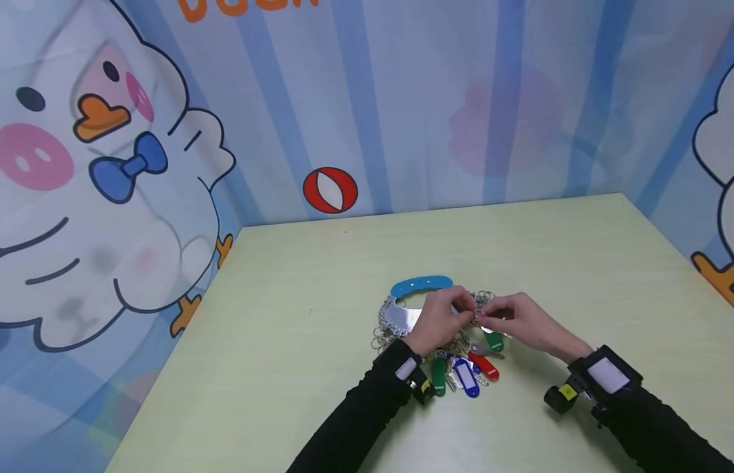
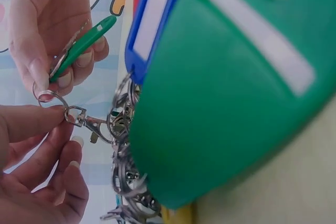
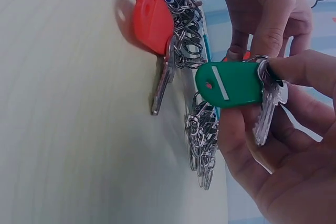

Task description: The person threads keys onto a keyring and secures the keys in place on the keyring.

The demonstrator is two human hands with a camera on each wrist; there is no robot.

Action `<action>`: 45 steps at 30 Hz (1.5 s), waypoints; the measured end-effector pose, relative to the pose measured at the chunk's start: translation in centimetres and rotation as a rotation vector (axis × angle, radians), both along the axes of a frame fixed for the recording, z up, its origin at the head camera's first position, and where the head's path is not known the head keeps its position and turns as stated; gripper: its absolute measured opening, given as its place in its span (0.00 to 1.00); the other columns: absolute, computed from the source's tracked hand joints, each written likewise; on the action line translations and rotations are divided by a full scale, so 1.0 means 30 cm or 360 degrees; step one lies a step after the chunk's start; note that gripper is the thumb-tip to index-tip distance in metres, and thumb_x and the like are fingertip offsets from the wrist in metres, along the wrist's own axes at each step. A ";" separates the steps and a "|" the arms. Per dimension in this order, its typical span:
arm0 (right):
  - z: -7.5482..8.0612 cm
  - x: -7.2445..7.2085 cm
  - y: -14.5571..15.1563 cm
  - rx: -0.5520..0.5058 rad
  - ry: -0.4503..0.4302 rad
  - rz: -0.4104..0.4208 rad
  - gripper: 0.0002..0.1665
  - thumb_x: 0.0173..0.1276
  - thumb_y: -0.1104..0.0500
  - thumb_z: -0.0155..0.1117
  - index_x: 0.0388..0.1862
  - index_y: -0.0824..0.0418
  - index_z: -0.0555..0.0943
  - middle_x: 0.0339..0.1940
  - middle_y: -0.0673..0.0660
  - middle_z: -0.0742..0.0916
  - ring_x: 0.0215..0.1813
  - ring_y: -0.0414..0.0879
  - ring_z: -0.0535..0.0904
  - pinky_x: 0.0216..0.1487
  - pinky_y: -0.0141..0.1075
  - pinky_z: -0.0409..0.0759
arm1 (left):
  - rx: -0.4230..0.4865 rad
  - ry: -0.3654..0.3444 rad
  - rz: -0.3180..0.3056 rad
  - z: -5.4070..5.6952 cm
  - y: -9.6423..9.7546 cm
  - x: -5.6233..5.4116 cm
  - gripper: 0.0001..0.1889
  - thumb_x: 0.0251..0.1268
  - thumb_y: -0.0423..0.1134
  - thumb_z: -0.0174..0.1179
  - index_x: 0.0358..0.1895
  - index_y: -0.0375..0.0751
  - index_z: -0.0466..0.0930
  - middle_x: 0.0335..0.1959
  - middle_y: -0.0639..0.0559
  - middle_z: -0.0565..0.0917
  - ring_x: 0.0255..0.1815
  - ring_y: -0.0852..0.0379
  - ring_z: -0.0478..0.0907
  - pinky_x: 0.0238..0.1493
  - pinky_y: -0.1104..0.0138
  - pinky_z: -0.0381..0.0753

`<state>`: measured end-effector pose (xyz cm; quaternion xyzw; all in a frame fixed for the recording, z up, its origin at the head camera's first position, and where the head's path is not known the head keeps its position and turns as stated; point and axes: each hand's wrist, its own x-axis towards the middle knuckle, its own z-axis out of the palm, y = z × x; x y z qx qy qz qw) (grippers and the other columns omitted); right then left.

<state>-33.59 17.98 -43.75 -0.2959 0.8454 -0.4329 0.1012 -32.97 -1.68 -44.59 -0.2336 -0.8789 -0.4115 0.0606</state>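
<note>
In the head view my left hand (image 1: pixel 440 318) and my right hand (image 1: pixel 523 322) meet over a bunch of keys. The right fingers hold a green key tag (image 3: pixel 233 83) with a silver key (image 3: pixel 266 115) beside it. With thumb and finger, the left hand pinches a key ring (image 2: pixel 62 99) where it joins a swivel clasp (image 2: pixel 93 124). That clasp hangs from a mass of metal rings (image 2: pixel 126 171). Behind the left hand lies a metal key holder plate (image 1: pixel 399 317) with a blue handle (image 1: pixel 422 284), partly covered.
Below the hands lie a red key tag (image 1: pixel 483 366), a blue key tag (image 1: pixel 466 378) and another green key tag (image 1: pixel 438 374). Several more clasps (image 3: pixel 202 135) hang at the holder's right end. The pale tabletop (image 1: pixel 272 368) meets a printed backdrop (image 1: pixel 414 131).
</note>
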 end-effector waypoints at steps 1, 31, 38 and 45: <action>0.001 0.001 -0.001 -0.0002 0.0000 -0.0001 0.12 0.68 0.57 0.62 0.45 0.63 0.84 0.41 0.58 0.87 0.38 0.41 0.78 0.41 0.28 0.79 | 0.0005 -0.0003 0.0000 0.001 -0.001 0.001 0.03 0.61 0.30 0.62 0.37 0.39 0.81 0.33 0.48 0.86 0.35 0.62 0.80 0.37 0.80 0.73; -0.005 0.008 -0.007 -0.0075 -0.0070 -0.0055 0.12 0.68 0.57 0.62 0.45 0.64 0.84 0.39 0.59 0.86 0.34 0.41 0.75 0.33 0.30 0.75 | -0.0046 0.0104 0.0033 0.013 0.005 0.009 0.02 0.60 0.30 0.62 0.35 0.37 0.82 0.31 0.49 0.87 0.33 0.64 0.81 0.35 0.82 0.75; -0.010 0.007 -0.015 -0.0052 -0.0025 -0.0083 0.11 0.68 0.59 0.63 0.44 0.64 0.85 0.39 0.59 0.87 0.36 0.43 0.77 0.37 0.29 0.78 | -0.0045 0.0106 0.0043 0.012 0.005 0.008 0.02 0.60 0.29 0.62 0.35 0.38 0.82 0.32 0.49 0.87 0.32 0.65 0.80 0.36 0.82 0.75; -0.023 0.012 -0.024 -0.0097 0.0086 -0.0076 0.09 0.66 0.62 0.63 0.42 0.65 0.84 0.38 0.59 0.88 0.35 0.40 0.80 0.39 0.26 0.80 | -0.0063 0.0201 0.0052 0.011 0.018 0.013 0.03 0.59 0.27 0.62 0.31 0.39 0.81 0.29 0.49 0.87 0.30 0.64 0.79 0.33 0.83 0.73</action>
